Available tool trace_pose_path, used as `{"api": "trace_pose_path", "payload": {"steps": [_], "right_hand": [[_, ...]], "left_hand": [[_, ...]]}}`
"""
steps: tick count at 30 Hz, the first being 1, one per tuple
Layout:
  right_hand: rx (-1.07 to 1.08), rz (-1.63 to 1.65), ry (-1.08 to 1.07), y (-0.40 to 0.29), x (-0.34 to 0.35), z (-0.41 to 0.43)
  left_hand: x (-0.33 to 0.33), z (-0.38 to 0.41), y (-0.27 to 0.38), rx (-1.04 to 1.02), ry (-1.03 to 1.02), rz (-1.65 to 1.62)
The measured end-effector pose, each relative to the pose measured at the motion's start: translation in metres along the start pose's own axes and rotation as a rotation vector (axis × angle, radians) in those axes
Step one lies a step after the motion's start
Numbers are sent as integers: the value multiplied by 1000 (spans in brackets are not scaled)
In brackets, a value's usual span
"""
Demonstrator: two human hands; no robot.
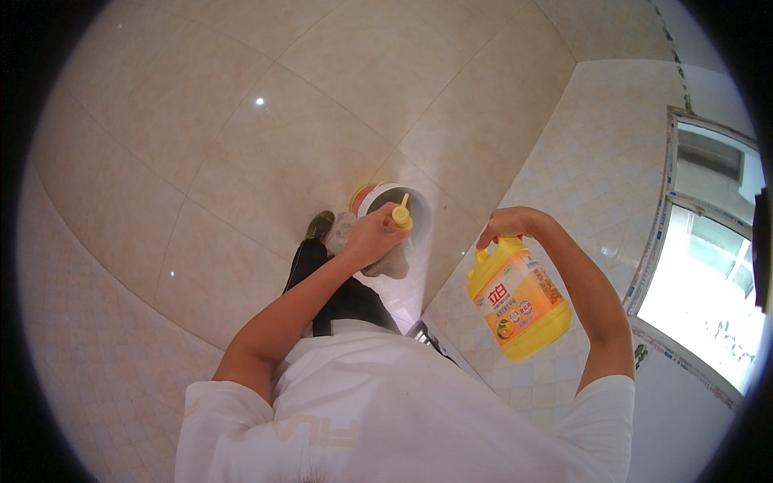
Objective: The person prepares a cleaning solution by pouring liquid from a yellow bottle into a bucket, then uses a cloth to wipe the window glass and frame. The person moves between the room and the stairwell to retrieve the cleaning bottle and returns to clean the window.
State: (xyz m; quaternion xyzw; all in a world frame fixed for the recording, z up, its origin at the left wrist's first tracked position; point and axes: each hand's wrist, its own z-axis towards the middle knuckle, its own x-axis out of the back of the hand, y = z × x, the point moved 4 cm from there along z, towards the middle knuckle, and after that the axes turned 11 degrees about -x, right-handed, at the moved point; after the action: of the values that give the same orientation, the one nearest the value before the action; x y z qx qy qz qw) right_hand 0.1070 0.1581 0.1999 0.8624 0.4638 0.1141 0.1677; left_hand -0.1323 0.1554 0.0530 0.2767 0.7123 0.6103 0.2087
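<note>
My left hand (pixel 371 238) grips a yellow pump dispenser top (pixel 401 215) with a short spout, held above a white bucket (pixel 424 205) on the floor. A greyish cloth-like piece (pixel 389 264) hangs just below that hand; whether the hand holds it too, I cannot tell. My right hand (pixel 507 222) is closed around the handle of a large yellow dish-soap bottle (pixel 519 302). The bottle hangs tilted, well apart from the pump top, and its orange label bears writing and a picture of an orange. The bottle's mouth cannot be made out.
A red container with a yellow rim (pixel 362 196) stands against the bucket's far left side. Crumpled translucent plastic (pixel 342 228) lies by my shoe (pixel 320 224). Large beige tiles cover the floor (pixel 290 133). On the right, a tiled wall (pixel 580 157) holds a bright window (pixel 700 290).
</note>
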Motion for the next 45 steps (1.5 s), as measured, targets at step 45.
{"api": "trace_pose_path", "payload": {"steps": [45], "right_hand": [[45,25,-78,-6,-8,-9]], "left_hand": [[-9,-29,25,75,92,24]]}}
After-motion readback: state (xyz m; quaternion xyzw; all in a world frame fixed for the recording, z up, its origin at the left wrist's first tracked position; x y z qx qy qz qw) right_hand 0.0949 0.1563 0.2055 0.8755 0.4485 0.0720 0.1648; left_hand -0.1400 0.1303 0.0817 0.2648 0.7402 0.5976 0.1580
